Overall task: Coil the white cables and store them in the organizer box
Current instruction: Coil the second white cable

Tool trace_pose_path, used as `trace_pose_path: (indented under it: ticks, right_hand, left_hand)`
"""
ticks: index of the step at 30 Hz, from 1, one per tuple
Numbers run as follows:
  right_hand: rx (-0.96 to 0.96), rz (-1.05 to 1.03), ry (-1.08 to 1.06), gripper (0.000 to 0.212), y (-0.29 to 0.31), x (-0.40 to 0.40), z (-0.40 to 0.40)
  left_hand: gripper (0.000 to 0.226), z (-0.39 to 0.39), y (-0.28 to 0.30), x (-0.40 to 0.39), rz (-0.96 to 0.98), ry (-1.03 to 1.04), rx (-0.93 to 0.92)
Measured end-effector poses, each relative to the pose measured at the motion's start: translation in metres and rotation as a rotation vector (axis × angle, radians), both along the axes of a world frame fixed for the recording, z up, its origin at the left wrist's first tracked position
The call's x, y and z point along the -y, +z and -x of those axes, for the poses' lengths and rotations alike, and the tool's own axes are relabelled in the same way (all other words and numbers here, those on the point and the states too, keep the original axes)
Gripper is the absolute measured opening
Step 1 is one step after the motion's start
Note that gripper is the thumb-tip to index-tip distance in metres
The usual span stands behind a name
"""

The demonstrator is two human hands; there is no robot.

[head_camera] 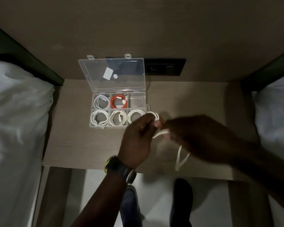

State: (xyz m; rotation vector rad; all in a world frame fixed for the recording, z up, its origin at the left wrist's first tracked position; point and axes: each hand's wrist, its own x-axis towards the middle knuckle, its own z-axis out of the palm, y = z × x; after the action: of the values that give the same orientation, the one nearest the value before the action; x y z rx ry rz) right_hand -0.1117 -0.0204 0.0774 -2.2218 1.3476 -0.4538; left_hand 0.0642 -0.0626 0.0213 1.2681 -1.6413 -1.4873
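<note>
1. Your left hand (137, 138), the one with the dark wristwatch (120, 168), is closed around a small coil of the thin white cable (154, 116) at mid-frame.
2. Your right hand (192, 136) is blurry, but it's pinching the same cable, and the loose tail hangs down toward the lower right.
3. The clear plastic organizer box (118, 110) sits just left of your hands on the light wood table (82, 141), lid open. Four compartments hold white coils, the top middle one holds a coiled orange cable (119, 102), and the top right looks empty.
</note>
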Motion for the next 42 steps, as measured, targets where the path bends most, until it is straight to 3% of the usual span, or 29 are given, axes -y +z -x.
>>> trace_pose_path:
  ticks: [3,7,10,14,17,20,22,23,25,28,31,33,36,38,40,42]
  right_hand:
    - [0.072,0.092,-0.199,0.030,0.007,0.039,0.022]
    - [0.219,-0.086,-0.425,0.047,-0.027,0.053,0.020]
    - [0.188,-0.113,-0.429,0.045,-0.062,0.031,0.000]
    - [0.037,-0.156,-0.367,0.037,-0.084,-0.011,-0.017]
    - [-0.002,-0.250,-0.200,0.032,-0.072,-0.042,-0.030]
    - [0.018,-0.288,-0.067,0.040,-0.038,-0.044,-0.035]
    - [-0.002,-0.175,-0.080,0.036,-0.018,-0.029,-0.023]
    - [-0.012,-0.082,-0.112,0.033,-0.011,-0.018,-0.013]
    - [0.022,0.020,-0.205,0.026,-0.003,0.006,0.008]
    - [0.115,0.001,-0.324,0.023,-0.013,0.034,0.024]
    - [0.214,-0.057,-0.442,0.030,-0.039,0.042,0.021]
    - [0.247,-0.153,-0.456,0.032,-0.058,0.033,0.008]
    - [0.244,-0.277,-0.367,0.031,-0.078,0.004,-0.019]
    - [0.288,-0.361,-0.267,0.025,-0.077,-0.023,-0.033]
    - [0.223,-0.388,-0.120,0.023,-0.065,-0.043,-0.040]
    - [0.203,-0.400,-0.057,0.025,-0.047,-0.049,-0.038]
  left_hand:
    - [0.031,0.004,0.008,-0.014,-0.339,0.016,-0.209]
    - [0.030,0.002,0.030,-0.008,-0.827,-0.018,-0.739]
    - [0.022,0.005,0.036,0.002,-0.977,0.150,-0.957]
    - [0.024,0.000,0.025,0.017,-0.926,0.570,-0.937]
    - [0.023,0.000,0.016,0.021,-0.728,0.677,-0.839]
    - [0.021,0.007,0.006,0.012,-0.249,0.532,-0.376]
    - [0.021,0.009,-0.001,0.001,0.081,0.275,-0.004]
    - [0.024,0.008,-0.005,-0.004,0.133,0.161,0.091]
    - [0.029,0.009,-0.001,-0.014,0.006,0.051,0.046]
    - [0.036,0.010,0.015,-0.019,-0.389,0.029,-0.197]
    - [0.029,0.008,0.036,-0.011,-0.834,0.044,-0.677]
    - [0.028,0.004,0.043,-0.003,-0.975,0.104,-0.900]
    - [0.023,-0.008,0.043,0.013,-0.876,0.284,-1.068]
    - [0.021,-0.016,0.039,0.024,-0.677,0.363,-1.031]
    - [0.019,-0.019,0.030,0.028,-0.467,0.394,-0.837]
    - [0.018,-0.017,0.020,0.023,-0.235,0.340,-0.469]
